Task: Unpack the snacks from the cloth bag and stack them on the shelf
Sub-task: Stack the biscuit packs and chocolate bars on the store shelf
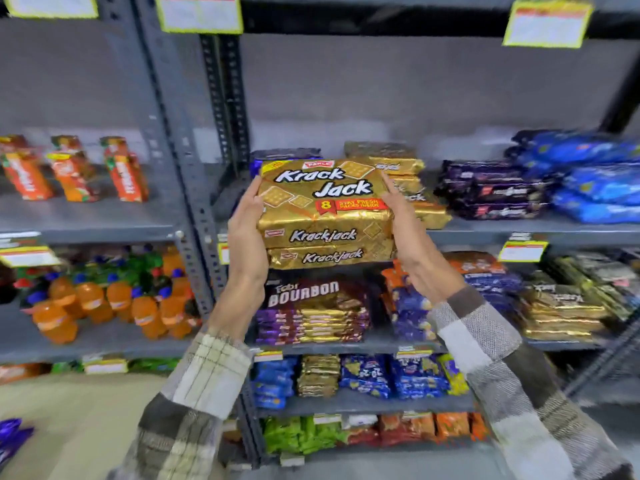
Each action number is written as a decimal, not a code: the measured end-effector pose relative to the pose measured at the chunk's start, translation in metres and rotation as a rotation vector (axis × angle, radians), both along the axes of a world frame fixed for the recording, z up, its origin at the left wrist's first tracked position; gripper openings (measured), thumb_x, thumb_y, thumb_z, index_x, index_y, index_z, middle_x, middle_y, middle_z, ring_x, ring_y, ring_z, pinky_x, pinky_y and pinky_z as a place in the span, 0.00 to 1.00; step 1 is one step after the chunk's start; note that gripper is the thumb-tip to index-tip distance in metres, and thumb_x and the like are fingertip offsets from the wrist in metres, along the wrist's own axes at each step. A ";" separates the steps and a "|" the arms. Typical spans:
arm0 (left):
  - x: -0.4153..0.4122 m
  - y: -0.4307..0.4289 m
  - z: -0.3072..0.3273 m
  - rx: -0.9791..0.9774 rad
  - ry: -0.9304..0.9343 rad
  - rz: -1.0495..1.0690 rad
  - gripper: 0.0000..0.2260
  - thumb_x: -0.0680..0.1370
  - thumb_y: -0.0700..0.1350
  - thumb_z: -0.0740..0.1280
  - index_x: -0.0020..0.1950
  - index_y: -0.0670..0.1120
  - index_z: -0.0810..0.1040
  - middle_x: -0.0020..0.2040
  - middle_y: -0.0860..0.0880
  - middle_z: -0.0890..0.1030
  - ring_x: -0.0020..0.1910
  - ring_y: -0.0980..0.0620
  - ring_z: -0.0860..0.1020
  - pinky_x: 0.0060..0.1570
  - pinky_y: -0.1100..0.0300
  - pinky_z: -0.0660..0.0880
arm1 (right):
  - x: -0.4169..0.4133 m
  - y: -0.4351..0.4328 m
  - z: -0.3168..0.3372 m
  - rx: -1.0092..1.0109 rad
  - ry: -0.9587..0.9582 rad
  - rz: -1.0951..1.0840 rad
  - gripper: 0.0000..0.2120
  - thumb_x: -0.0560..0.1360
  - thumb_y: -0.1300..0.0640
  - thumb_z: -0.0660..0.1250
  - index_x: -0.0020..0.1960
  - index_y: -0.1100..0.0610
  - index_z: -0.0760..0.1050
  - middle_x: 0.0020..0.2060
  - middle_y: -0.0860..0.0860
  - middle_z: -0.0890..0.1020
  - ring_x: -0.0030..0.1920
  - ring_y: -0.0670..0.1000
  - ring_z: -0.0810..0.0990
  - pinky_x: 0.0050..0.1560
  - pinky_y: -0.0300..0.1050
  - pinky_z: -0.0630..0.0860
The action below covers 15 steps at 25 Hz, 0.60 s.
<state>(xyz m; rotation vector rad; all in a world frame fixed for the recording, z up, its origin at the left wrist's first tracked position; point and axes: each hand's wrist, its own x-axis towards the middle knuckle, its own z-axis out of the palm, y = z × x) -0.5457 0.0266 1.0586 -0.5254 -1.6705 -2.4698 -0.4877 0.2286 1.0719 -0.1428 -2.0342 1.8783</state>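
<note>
Krackjack packs (325, 216), two gold ones stacked flat, are clamped between both palms at the front edge of the grey shelf (519, 228). The left hand (247, 233) presses the stack's left end, thumb on the top face, fingers wrapped under; the right hand (403, 223) grips the right end the same way. The top pack reads "Parle Krack Jack" and "8 stay fresh packs inside"; both side faces read "Krackjack". Just behind and to the right sits a pile of gold packs (401, 178) of the same kind, with a dark purple pack (284, 154) behind on the left. Open shelf room lies left of the stack, beside the upright post (197, 209). Dark purple packets (491, 188) and blue packets (595, 174) fill the right end. One level down, a "Fab! Bourbon" pack (304, 294) tops purple-and-gold packs.
</note>
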 end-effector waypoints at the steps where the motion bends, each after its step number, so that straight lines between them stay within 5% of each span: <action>1: -0.005 0.024 0.002 -0.013 -0.008 -0.008 0.22 0.79 0.53 0.58 0.72 0.51 0.72 0.65 0.48 0.81 0.63 0.46 0.80 0.66 0.44 0.74 | -0.003 0.023 0.003 0.026 0.004 -0.038 0.28 0.74 0.38 0.52 0.74 0.31 0.57 0.78 0.43 0.63 0.77 0.49 0.63 0.77 0.61 0.60; 5: -0.025 0.117 0.013 -0.080 -0.038 -0.016 0.25 0.75 0.59 0.59 0.72 0.58 0.72 0.70 0.49 0.76 0.70 0.45 0.73 0.72 0.39 0.65 | -0.025 0.108 0.009 0.032 -0.007 -0.112 0.28 0.73 0.37 0.51 0.74 0.30 0.59 0.75 0.44 0.69 0.75 0.51 0.68 0.76 0.62 0.62; 9: -0.049 0.187 0.020 -0.059 -0.079 -0.005 0.19 0.77 0.58 0.56 0.66 0.65 0.75 0.61 0.56 0.83 0.60 0.51 0.81 0.70 0.37 0.68 | -0.047 0.167 0.009 -0.010 -0.026 -0.122 0.25 0.75 0.35 0.50 0.72 0.30 0.62 0.69 0.44 0.77 0.68 0.51 0.77 0.70 0.61 0.71; 12: -0.071 0.216 0.017 -0.129 -0.126 0.004 0.16 0.77 0.61 0.54 0.61 0.70 0.75 0.57 0.55 0.85 0.61 0.47 0.81 0.71 0.31 0.58 | -0.064 0.194 0.004 -0.037 -0.040 -0.108 0.21 0.77 0.35 0.48 0.70 0.27 0.63 0.68 0.45 0.77 0.69 0.53 0.76 0.70 0.62 0.71; 15: -0.093 0.228 0.011 -0.178 -0.199 -0.011 0.17 0.77 0.65 0.55 0.60 0.68 0.77 0.54 0.53 0.86 0.61 0.44 0.80 0.72 0.32 0.57 | -0.086 0.208 0.004 0.001 -0.096 -0.129 0.24 0.75 0.34 0.47 0.71 0.26 0.59 0.74 0.49 0.71 0.77 0.57 0.63 0.74 0.69 0.60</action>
